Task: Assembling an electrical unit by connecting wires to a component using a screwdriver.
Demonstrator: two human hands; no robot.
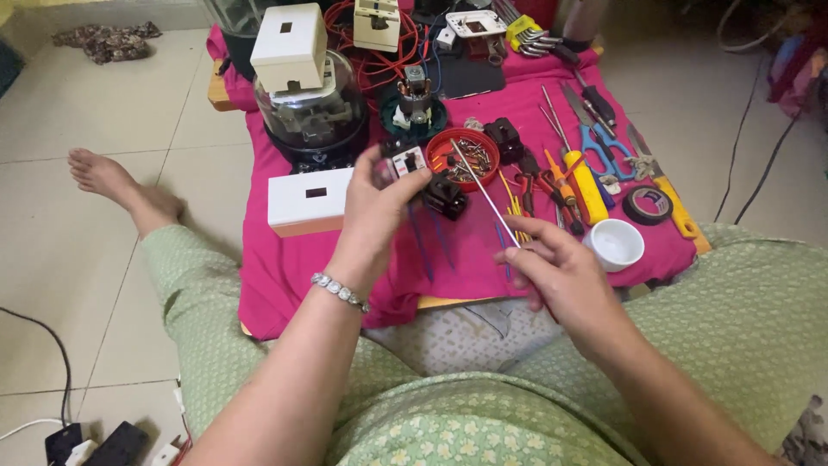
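Observation:
My left hand is raised over a pink cloth and grips a small electrical part, white and black with a clear piece. A black block sits just right of it, close to the fingers. My right hand pinches a thin metal-shafted tool, a slim screwdriver, whose tip points up and left toward the red bowl of small screws. A beaded bracelet circles my left wrist.
On the cloth lie a white box, a clear-domed meter with a white box on top, scissors, pliers, yellow-handled screwdrivers, black tape, a white cup, red wire coils. My bare foot rests on the tiled floor.

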